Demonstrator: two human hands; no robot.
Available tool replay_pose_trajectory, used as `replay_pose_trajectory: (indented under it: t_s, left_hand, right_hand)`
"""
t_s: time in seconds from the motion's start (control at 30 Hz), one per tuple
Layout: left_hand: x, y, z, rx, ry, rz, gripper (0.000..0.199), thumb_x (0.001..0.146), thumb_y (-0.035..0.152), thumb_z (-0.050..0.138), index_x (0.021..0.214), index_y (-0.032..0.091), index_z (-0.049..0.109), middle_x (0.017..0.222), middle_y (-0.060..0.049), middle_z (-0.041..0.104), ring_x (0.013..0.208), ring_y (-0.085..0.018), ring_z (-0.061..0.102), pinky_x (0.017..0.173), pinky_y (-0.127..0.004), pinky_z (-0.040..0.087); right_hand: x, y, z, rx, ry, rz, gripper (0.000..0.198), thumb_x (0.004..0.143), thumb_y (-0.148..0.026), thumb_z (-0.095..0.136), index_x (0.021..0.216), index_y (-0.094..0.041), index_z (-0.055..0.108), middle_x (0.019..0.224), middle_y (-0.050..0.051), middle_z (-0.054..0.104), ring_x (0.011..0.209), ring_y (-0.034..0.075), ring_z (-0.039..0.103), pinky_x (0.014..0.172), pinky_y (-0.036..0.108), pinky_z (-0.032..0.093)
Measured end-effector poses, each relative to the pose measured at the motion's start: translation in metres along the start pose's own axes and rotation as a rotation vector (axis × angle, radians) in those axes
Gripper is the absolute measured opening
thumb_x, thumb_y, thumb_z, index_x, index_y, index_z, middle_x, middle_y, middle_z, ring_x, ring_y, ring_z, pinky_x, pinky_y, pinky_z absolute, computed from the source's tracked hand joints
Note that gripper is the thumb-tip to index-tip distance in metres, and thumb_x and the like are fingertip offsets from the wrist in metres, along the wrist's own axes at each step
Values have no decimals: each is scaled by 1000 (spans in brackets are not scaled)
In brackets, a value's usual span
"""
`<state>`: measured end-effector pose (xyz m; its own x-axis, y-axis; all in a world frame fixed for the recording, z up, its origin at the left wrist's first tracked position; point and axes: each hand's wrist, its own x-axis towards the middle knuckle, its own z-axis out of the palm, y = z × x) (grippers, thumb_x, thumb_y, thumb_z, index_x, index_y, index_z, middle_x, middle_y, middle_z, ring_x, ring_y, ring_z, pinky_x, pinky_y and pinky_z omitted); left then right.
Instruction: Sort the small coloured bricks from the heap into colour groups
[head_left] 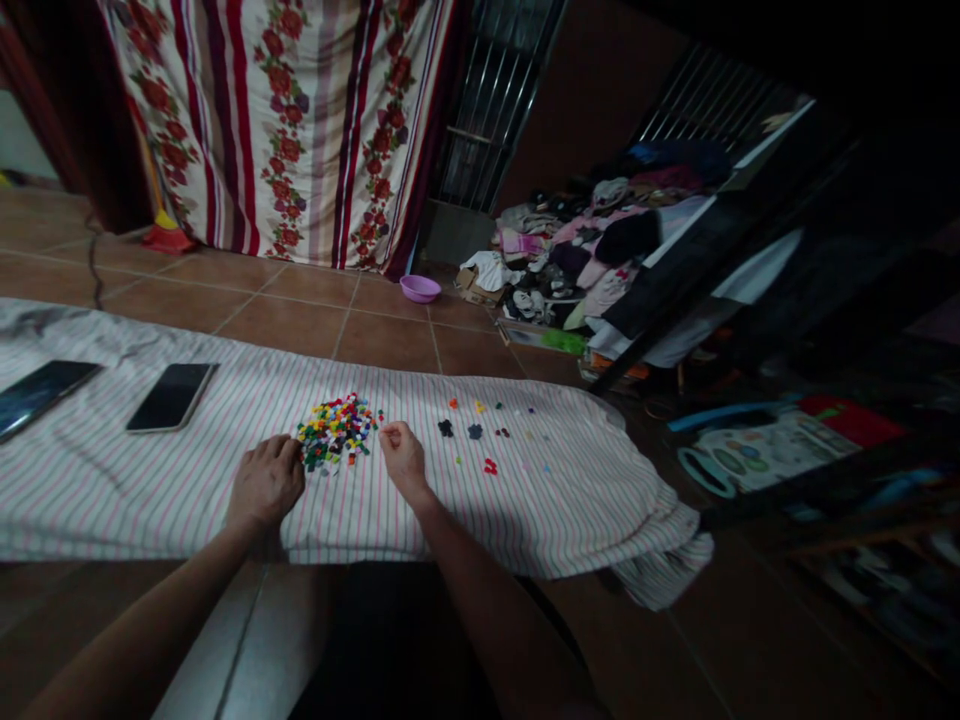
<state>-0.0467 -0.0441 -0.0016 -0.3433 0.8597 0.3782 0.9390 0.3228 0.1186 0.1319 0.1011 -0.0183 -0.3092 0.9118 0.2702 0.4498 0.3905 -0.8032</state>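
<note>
A mixed heap of tiny coloured pieces (336, 432), too small to name for certain, lies on a striped cloth (337, 515). My left hand (267, 482) rests palm down at the heap's left edge, its fingertips touching the nearest pieces. Just right of the heap, my right hand (405, 460) is closed in a pinch; whatever is between thumb and finger is too small to make out. Farther right sit small single-colour groups, among them black pieces (445, 428), dark grey pieces (475, 432), red pieces (490, 466) and orange pieces (453, 403).
Two phones, one (172, 396) near the heap and another (45, 392) at the far left, lie on the cloth. Beyond it are a purple basin (420, 289) on the tiled floor, a floral curtain (315, 130) and piled clothes (577, 240). Dark shelving stands at right.
</note>
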Motion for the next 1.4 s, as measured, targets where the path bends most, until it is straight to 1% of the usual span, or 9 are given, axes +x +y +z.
replay_pose_trajectory:
  t_s: [0.13, 0.3, 0.43, 0.57, 0.73, 0.83, 0.97, 1.23, 1.4]
  left_hand:
    - [0, 0, -1, 6, -20, 3, 26, 90, 24, 40, 102, 16, 61, 114, -13, 66, 102, -28, 60, 84, -40, 44]
    - [1, 2, -3, 13, -35, -3, 26, 91, 23, 40, 104, 16, 61, 114, -12, 66, 102, -28, 60, 84, -41, 44]
    - [1, 3, -3, 16, -44, -2, 26, 91, 24, 41, 106, 16, 61, 113, -11, 66, 102, -28, 59, 85, -41, 43]
    - [0, 2, -2, 25, -38, -7, 25, 90, 24, 43, 107, 16, 60, 115, -11, 65, 104, -28, 58, 86, -41, 43]
    - [0, 2, -2, 29, -42, -5, 26, 90, 23, 43, 108, 16, 60, 117, -11, 64, 104, -28, 58, 86, -41, 43]
    - [0, 2, -1, 29, -41, -7, 26, 90, 23, 44, 109, 16, 60, 117, -11, 64, 104, -28, 58, 87, -41, 43]
    - [1, 2, 0, 21, -31, -9, 26, 89, 23, 44, 109, 16, 60, 118, -11, 64, 106, -28, 57, 87, -41, 43]
    - [2, 3, -1, 7, -28, -9, 24, 89, 24, 44, 107, 17, 60, 116, -11, 65, 105, -28, 58, 86, -40, 44]
    - [1, 2, 0, 15, -21, -9, 25, 90, 24, 44, 107, 17, 59, 117, -11, 64, 106, -28, 57, 86, -41, 43]
  right_hand:
    - [23, 11, -17, 2, 81, 4, 10, 85, -29, 53, 89, -23, 60, 87, 2, 71, 82, 17, 68, 76, 28, 52]
    - [63, 31, -56, -129, 173, 58, 11, 82, -22, 53, 86, -20, 63, 87, 5, 71, 79, 17, 67, 77, 28, 51]
    - [88, 48, -87, -280, 175, 103, 18, 80, -17, 51, 88, -19, 67, 88, 5, 72, 81, 17, 66, 80, 28, 49]
    - [102, 60, -104, -449, 153, 128, 26, 81, -13, 49, 92, -17, 72, 91, 6, 74, 87, 19, 66, 81, 28, 47]
    - [107, 67, -104, -619, 80, 190, 27, 81, -11, 51, 94, -15, 75, 93, 9, 73, 89, 19, 66, 79, 26, 47]
    - [109, 71, -99, -643, 60, 220, 27, 81, -11, 53, 97, -13, 75, 94, 11, 73, 90, 20, 67, 79, 26, 47]
    - [115, 73, -95, -673, 34, 247, 31, 83, -8, 50, 104, -11, 74, 97, 13, 72, 92, 21, 67, 80, 26, 47]
    - [118, 71, -94, -708, -28, 249, 37, 87, -9, 47, 116, -13, 69, 105, 15, 70, 99, 22, 65, 82, 27, 45]
    - [118, 66, -95, -744, -70, 205, 44, 86, -5, 46, 124, -14, 65, 112, 15, 68, 104, 22, 63, 87, 27, 44]
